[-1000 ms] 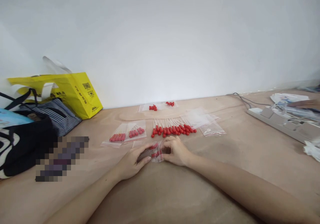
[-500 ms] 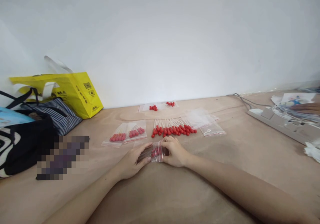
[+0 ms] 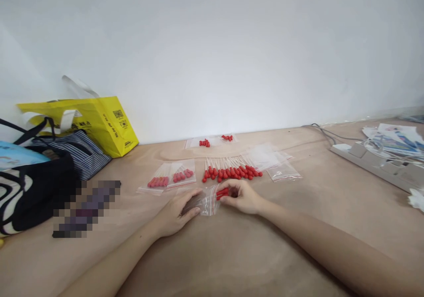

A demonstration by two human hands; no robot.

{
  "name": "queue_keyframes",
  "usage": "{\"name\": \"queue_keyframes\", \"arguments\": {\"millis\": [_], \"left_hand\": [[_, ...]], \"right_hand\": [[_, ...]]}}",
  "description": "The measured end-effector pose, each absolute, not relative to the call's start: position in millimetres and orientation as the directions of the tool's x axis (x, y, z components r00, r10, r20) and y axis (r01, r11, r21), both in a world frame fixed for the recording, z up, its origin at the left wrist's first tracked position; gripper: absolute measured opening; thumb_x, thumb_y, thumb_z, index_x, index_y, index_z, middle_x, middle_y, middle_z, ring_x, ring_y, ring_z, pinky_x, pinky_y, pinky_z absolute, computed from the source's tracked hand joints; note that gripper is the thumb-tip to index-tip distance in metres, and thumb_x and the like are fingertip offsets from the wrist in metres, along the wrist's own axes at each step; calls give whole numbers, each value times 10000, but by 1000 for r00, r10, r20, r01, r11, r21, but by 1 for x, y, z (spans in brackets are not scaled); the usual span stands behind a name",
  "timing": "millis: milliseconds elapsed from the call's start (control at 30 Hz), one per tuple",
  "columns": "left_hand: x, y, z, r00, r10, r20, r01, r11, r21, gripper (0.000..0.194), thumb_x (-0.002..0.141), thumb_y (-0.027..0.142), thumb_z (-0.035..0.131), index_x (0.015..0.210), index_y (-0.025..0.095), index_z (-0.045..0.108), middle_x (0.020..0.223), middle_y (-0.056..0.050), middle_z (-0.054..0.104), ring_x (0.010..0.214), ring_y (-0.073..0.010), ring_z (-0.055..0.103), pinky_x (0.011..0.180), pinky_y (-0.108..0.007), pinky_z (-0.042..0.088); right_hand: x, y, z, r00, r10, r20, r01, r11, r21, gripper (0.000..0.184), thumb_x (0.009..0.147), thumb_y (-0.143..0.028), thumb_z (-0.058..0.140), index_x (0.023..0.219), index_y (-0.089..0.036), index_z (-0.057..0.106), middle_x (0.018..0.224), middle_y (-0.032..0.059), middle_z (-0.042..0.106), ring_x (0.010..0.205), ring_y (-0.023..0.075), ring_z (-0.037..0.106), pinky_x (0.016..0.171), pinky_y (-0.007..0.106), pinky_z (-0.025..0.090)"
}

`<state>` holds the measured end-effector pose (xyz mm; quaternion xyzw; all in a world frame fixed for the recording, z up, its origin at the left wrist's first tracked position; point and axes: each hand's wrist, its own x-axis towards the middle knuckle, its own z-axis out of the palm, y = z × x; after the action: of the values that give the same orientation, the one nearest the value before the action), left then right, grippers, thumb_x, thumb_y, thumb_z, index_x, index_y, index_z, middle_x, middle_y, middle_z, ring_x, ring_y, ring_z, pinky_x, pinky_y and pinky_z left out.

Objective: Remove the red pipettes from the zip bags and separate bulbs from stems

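Observation:
Thumb and fingers of my left hand (image 3: 183, 211) are closed on a clear zip bag (image 3: 208, 201), which lies flat with its red-lined mouth to the right. At that mouth, my right hand (image 3: 241, 196) pinches several red-tipped sticks (image 3: 222, 193) by their red ends. Whether their thin stems are still inside the bag I cannot make out. Just beyond my hands lies a row of loose red-tipped sticks (image 3: 232, 172), heads toward me. To the left, two zip bags (image 3: 184, 181) hold more of them.
Flat empty zip bags (image 3: 284, 172) lie right of the row. More filled bags (image 3: 212, 141) rest near the wall. A yellow bag (image 3: 114, 127), a striped pouch (image 3: 88, 153) and a dark bag (image 3: 43, 186) stand left. On the right are a power strip (image 3: 371, 162), cables and papers (image 3: 397, 136).
My right hand has moved right, and the red heads, inside the bag before, now show outside its mouth. My left hand stays at the bag. Another person's hand at the far right has left the view.

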<state>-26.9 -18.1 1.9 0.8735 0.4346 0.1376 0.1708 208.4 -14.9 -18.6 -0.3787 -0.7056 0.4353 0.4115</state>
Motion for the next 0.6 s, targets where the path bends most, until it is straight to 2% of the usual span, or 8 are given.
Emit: {"name": "queue_keyframes", "arguments": {"millis": [133,200,333,400,467,533,600], "left_hand": [[-30,-17,3,581,808,95,723,-567,395,436,821,377,434,1229,227,404,1272,-53,468,1154,-205,433,965,-374,360],[-31,-18,3,578,811,95,727,-564,391,433,824,373,428,1230,224,403,1269,-54,471,1150,-204,437,963,-376,362],[-31,-19,5,574,813,94,731,-561,389,431,817,356,440,1226,225,408,1262,-57,478,1143,-208,445,957,-381,371],[-31,-19,5,571,815,94,733,-559,388,431,812,346,446,1225,227,409,1264,-58,477,1144,-210,444,957,-385,371],[-30,-19,6,570,817,92,735,-556,389,429,812,344,444,1223,224,411,1266,-59,475,1145,-211,444,957,-385,372],[-30,-20,7,571,816,89,734,-556,389,425,815,349,440,1219,222,416,1267,-61,473,1147,-211,442,959,-385,370],[-30,-20,8,575,814,84,732,-557,392,426,817,355,436,1219,216,416,1267,-63,473,1149,-209,438,965,-387,362]], "right_hand": [[236,-5,-12,-312,937,155,6,165,-986,234,631,-307,657,796,-160,580,677,0,611,557,91,534,540,223,423],[251,0,-2,-246,950,191,-33,188,-982,255,620,-319,671,795,-167,566,639,-13,601,546,88,530,535,219,417],[267,17,19,15,940,340,-29,341,-940,241,648,-328,645,795,-179,524,615,-29,572,515,85,513,523,227,420],[262,27,22,133,883,451,73,445,-892,206,674,-311,616,797,-180,515,650,-16,568,551,97,526,545,238,432],[249,37,18,159,787,597,263,549,-793,140,706,-266,574,804,-178,526,684,1,562,602,111,535,580,244,438],[232,44,9,34,694,720,462,627,-627,84,742,-205,511,814,-177,543,737,20,563,651,118,538,622,244,436],[215,48,1,-130,650,748,601,652,-462,138,774,-155,443,848,-175,558,814,45,569,721,130,546,656,243,429]]}}
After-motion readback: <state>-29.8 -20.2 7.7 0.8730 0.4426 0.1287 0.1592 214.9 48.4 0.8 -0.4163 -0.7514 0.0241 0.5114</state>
